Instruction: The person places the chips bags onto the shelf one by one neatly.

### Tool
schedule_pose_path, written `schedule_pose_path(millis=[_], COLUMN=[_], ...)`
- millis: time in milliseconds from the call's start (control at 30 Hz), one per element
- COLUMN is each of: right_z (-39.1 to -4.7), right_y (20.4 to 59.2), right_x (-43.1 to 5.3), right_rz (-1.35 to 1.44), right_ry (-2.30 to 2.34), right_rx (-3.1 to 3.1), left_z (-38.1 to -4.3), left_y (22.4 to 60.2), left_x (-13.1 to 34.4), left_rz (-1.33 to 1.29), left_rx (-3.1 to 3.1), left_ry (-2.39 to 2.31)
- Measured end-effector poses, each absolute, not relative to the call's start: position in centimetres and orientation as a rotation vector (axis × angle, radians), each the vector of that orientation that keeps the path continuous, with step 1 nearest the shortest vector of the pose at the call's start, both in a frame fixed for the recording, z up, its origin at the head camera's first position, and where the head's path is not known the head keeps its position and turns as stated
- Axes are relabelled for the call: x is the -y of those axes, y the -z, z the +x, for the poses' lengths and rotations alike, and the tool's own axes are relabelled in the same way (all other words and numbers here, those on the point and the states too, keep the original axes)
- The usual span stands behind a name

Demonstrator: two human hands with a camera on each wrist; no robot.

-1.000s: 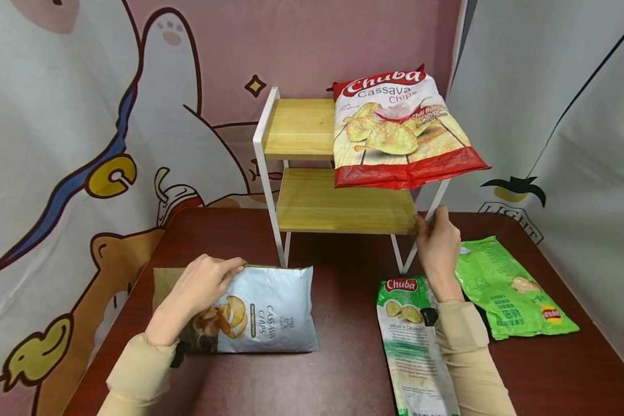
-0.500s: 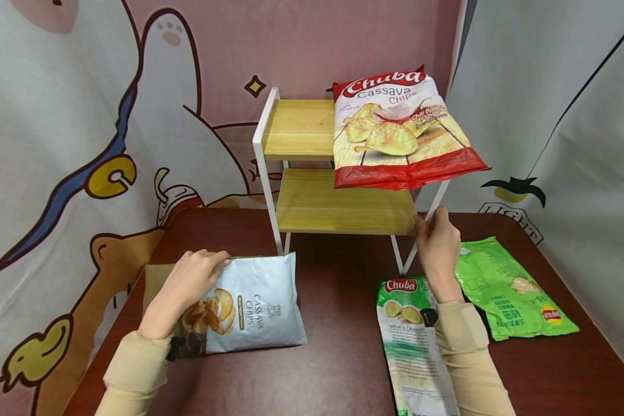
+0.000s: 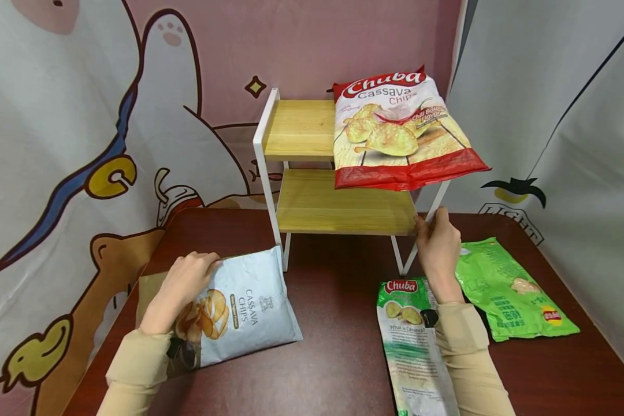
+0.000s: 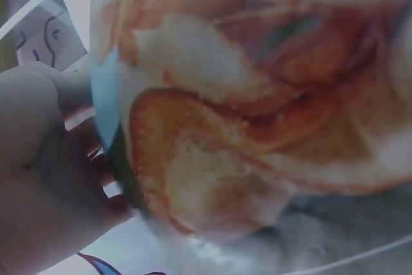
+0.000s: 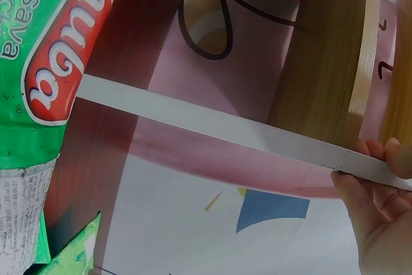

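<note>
My left hand [image 3: 184, 283] grips the top edge of a blue-and-brown cassava chips bag [image 3: 244, 306], which tilts with its right end higher, left of the rack. In the left wrist view the bag's printed chips [image 4: 212, 146] fill most of the picture, the hand [image 4: 45, 152] at its edge. My right hand [image 3: 439, 248] pinches the white right front leg of a two-tier rack [image 3: 343, 202] at lower-shelf height. The right wrist view shows thumb and fingers [image 5: 386, 191] around that white bar [image 5: 238, 133]. A red-and-white Chuba chips bag [image 3: 400, 133] lies on the top shelf, overhanging its front.
A green-and-white Chuba bag [image 3: 413, 346] lies on the dark red table [image 3: 338, 370], partly under the right forearm. Further right lies a bright green chips bag [image 3: 515, 294]. A cartoon-printed curtain [image 3: 208, 69] hangs close behind and beside the table.
My left hand has shifted left with the blue-and-brown chips bag, and the bag has turned so its right end rises. The right hand stays on the rack's leg.
</note>
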State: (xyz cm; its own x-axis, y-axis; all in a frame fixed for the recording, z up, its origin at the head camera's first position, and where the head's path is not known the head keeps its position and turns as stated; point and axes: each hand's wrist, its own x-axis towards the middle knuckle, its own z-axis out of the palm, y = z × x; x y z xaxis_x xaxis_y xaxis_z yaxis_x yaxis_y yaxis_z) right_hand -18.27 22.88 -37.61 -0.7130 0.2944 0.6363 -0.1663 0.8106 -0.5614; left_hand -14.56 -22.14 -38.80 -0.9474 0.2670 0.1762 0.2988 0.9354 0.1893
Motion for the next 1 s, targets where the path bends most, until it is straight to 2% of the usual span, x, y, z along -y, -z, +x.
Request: schedule_pose_path(millis=[267,467,600,767,1000], right_z=[-18.2,-18.2,-18.3,-18.2,-18.2], right_y=[37.7,37.7,37.7,37.6,37.6], right_x=[-22.8,-22.9,-22.9,-22.9,-22.8], right_rz=[-0.089,-0.085,-0.091,-0.099,-0.100], right_ry=[-0.779,-0.775,-0.772,-0.776,-0.786], right_rx=[2.237,2.228,2.230,2.233,2.239], left_z=[-13.1,-10.5,-9.2,-9.5,-10.6], left_y=[40.0,40.1,41.3,42.2,40.9], left_x=[21.1,17.8,15.8,15.4,15.8], left_rz=[-0.403,-0.561,-0.519,-0.541,-0.707], left_rx=[2.996,3.406,3.510,3.402,3.326], left_ry=[0.079,0.318,0.313,0.338,0.286])
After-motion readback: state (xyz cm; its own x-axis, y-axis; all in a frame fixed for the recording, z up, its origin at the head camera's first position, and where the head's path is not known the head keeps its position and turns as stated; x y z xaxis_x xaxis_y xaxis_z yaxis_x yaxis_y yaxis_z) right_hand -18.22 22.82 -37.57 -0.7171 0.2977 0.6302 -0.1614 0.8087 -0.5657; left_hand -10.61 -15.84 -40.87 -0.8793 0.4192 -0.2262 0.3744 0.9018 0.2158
